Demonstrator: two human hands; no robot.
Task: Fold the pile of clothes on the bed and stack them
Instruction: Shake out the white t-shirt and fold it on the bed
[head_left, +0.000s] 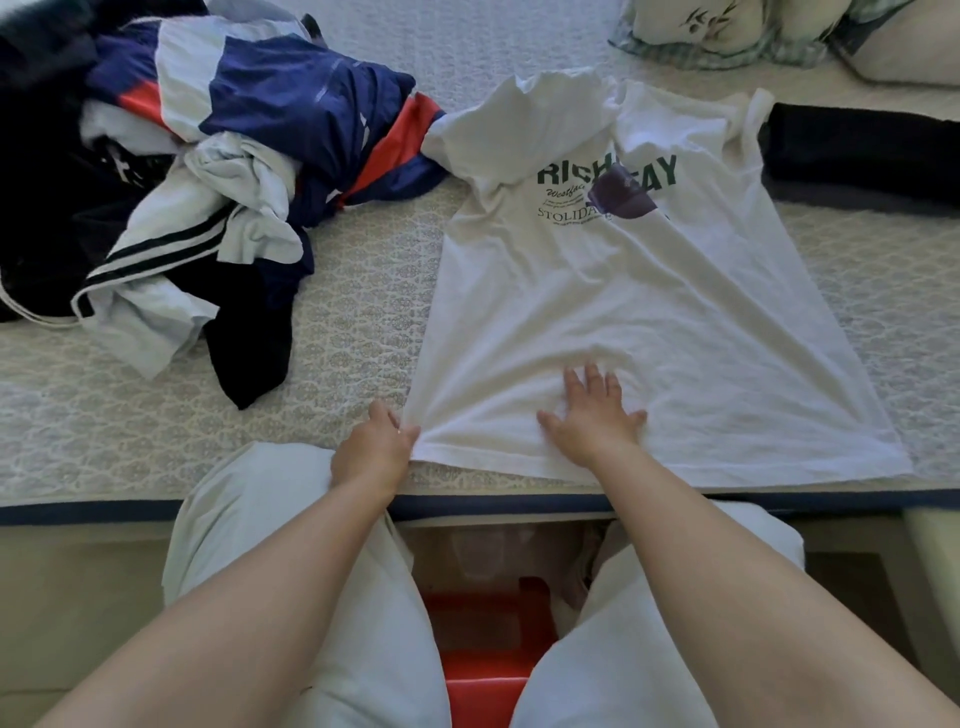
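A: Head view, print on the white T-shirt (623, 312)?
B: Green "RICH", "AY", "STOLIDA"; the middle is hidden by a fold.
A: Hands?
B: Left hand (371, 452) pinches the hem corner at the bed edge (156, 506). Right hand (592, 415) lies flat, fingers spread, above the hem.
A: Clearance?
B: Unfolded pile (197, 182) left, dark folded item (862, 150) right.

**Setting: a bedroom in a home**

The scene is a domestic bedroom. A bed (337, 332) with a pale quilted, patterned cover and a dark piped edge fills the view. Pillows (727, 26) with a leaf print lie at its far side. A heap of unsorted clothes (208, 156) rests on the cover at left, a white printed T-shirt (649, 322) lies spread out at centre, and a dark folded garment (862, 150) sits at right.
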